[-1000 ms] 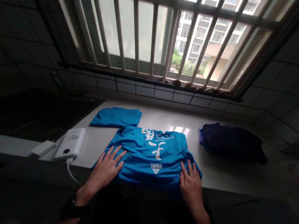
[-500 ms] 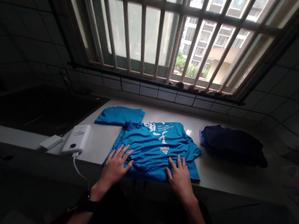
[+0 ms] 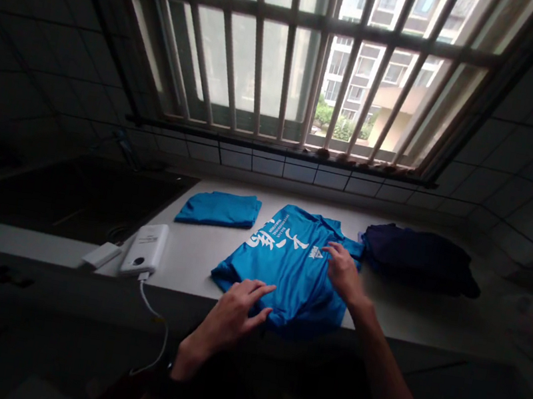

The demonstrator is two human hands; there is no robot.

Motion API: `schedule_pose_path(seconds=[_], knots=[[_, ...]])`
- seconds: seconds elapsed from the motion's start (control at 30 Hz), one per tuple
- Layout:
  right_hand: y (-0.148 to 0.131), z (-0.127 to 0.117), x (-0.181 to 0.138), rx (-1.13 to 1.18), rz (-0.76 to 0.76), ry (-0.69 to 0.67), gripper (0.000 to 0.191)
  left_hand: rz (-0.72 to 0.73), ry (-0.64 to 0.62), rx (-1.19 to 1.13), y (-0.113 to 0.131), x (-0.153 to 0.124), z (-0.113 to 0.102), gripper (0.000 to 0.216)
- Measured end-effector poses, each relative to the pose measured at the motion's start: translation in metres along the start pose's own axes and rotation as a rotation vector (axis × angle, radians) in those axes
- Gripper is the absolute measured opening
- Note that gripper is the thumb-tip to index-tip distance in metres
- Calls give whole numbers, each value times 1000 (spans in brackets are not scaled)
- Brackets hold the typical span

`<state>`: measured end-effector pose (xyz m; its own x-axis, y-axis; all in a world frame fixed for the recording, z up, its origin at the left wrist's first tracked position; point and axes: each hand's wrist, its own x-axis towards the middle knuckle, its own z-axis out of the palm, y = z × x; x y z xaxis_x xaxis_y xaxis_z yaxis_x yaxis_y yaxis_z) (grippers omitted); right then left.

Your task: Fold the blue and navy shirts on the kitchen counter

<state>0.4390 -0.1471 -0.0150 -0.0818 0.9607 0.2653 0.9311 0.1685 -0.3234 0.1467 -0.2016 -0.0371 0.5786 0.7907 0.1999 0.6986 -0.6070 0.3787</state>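
Observation:
A blue T-shirt (image 3: 267,274) with white printed characters lies partly folded and turned at an angle on the counter. Its near edge hangs slightly over the counter's front. My left hand (image 3: 239,310) is at the near left part of the shirt, thumb and fingers apart, with nothing gripped. Over the shirt's right side, beside the small white logo, my right hand (image 3: 343,272) has its fingers stretched out. Whether those fingertips press on the cloth is hard to tell. Behind and to the left lies a flat folded blue garment (image 3: 219,209).
Dark folded clothes (image 3: 421,259) are piled at the right of the white counter (image 3: 190,262). At the left are a white power bank (image 3: 145,251) with a cable, a small white block (image 3: 102,256) and a dark sink (image 3: 59,194). A barred window (image 3: 295,18) faces me.
The printed shirt has been turned, its lettering now slanting and its left side drawn away from the folded garment. My left hand moved right; my right hand moved up and right over the shirt.

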Motion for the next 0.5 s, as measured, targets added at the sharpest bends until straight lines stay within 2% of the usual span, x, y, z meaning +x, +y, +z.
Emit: schedule_pose_path(seconds=[0.1, 0.13, 0.2, 0.23, 0.27, 0.33, 0.4, 0.5], knots=[[-38, 26, -69, 118, -94, -23, 38, -68, 68, 153, -29, -7, 7, 79], [-51, 40, -91, 118, -97, -39, 45, -79, 66, 202, -38, -9, 12, 87], [-73, 69, -124, 57, -98, -16, 78, -82, 51, 284, -49, -12, 22, 90], [-81, 82, -133, 22, -58, 30, 87, -81, 44, 319, -51, -12, 25, 88], [-86, 92, -136, -2, -31, 79, 86, -83, 40, 350, -51, -12, 26, 88], [-86, 104, -133, -5, 7, 174, 68, -81, 20, 386, -48, -12, 25, 86], [-75, 103, -127, 57, -12, 220, 52, -60, -13, 370, -46, -17, 19, 79], [-51, 82, -132, 207, -100, 184, 52, 1, -32, 268, -49, -37, 10, 70]])
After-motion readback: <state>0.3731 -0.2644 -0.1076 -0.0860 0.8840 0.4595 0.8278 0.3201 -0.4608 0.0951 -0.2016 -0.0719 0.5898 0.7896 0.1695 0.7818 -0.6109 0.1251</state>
